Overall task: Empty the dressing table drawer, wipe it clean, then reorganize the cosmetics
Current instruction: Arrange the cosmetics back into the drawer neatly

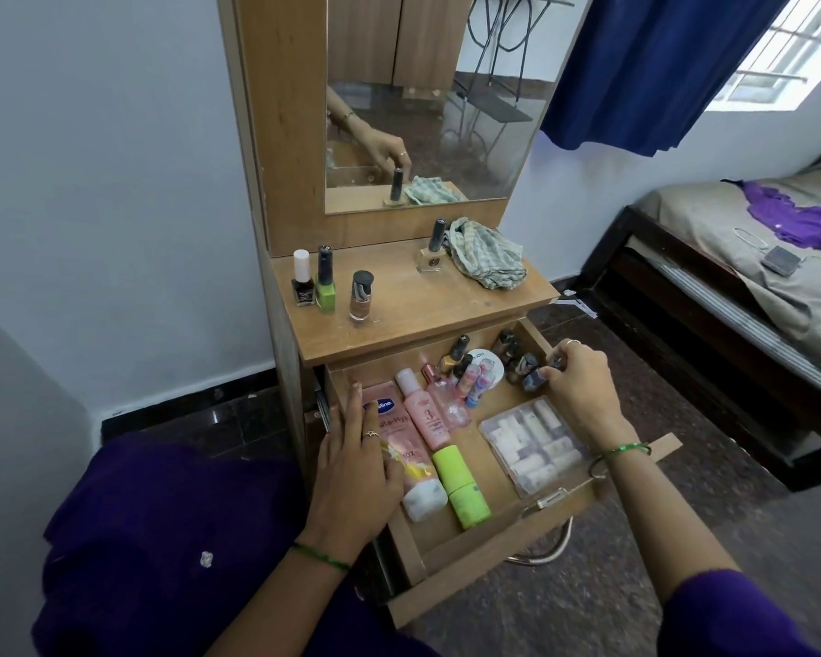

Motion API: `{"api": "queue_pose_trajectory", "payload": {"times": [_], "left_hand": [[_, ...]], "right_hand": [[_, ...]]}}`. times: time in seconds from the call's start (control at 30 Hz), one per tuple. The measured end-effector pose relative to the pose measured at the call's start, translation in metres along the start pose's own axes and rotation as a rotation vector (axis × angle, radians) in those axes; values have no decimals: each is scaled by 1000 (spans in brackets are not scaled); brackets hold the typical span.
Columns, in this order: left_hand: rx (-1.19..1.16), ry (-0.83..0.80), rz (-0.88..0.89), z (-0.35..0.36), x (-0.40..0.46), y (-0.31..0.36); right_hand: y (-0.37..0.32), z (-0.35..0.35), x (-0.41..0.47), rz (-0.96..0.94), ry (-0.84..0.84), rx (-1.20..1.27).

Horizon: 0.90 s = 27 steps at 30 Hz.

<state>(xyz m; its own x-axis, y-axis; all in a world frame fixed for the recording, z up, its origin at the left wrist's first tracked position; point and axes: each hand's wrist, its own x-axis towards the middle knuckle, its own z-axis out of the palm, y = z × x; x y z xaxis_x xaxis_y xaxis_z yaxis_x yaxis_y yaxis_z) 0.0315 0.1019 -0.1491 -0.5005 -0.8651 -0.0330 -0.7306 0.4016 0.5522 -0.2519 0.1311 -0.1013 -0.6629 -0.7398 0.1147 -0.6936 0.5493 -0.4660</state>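
Drawer [451,552] of the dressing table standing pulled out, with cosmetics still lying inside. Right hand [577,386] is reaching to the far right corner of the drawer, its fingers curling round a small dark bottle [539,377], apparently nail polish, though the hand is hiding much of it. Left hand [356,471] is resting at the drawer's left side with fingers straight, lying on a pink tube [392,431] and gripping nothing. Beside the tube, toward the drawer's middle, a pink bottle [423,414] and a green stick [460,488] are lying flat. A clear box [534,445] of small tubes is sitting at the drawer's right, under the right wrist. More small bottles are clustering along the drawer's back wall. Above the drawer, on the tabletop [399,324], four polish bottles are standing upright, and a checked cloth [487,253] is lying crumpled just beside the rightmost one, below the mirror [446,111].
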Motion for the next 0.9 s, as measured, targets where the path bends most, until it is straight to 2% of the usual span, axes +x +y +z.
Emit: {"api": "queue_pose_trajectory", "payload": {"times": [0.43, 0.63, 0.77, 0.9], "left_hand": [[10, 10, -3, 1, 0, 1], [9, 2, -13, 1, 0, 3], [8, -5, -22, 0, 0, 3], [10, -19, -23, -1, -1, 3]], "right_hand": [[3, 6, 10, -7, -24, -46], [-2, -8, 8, -10, 63, 15], [-19, -21, 10, -80, 139, 71], [-69, -33, 5, -222, 181, 193]]}}
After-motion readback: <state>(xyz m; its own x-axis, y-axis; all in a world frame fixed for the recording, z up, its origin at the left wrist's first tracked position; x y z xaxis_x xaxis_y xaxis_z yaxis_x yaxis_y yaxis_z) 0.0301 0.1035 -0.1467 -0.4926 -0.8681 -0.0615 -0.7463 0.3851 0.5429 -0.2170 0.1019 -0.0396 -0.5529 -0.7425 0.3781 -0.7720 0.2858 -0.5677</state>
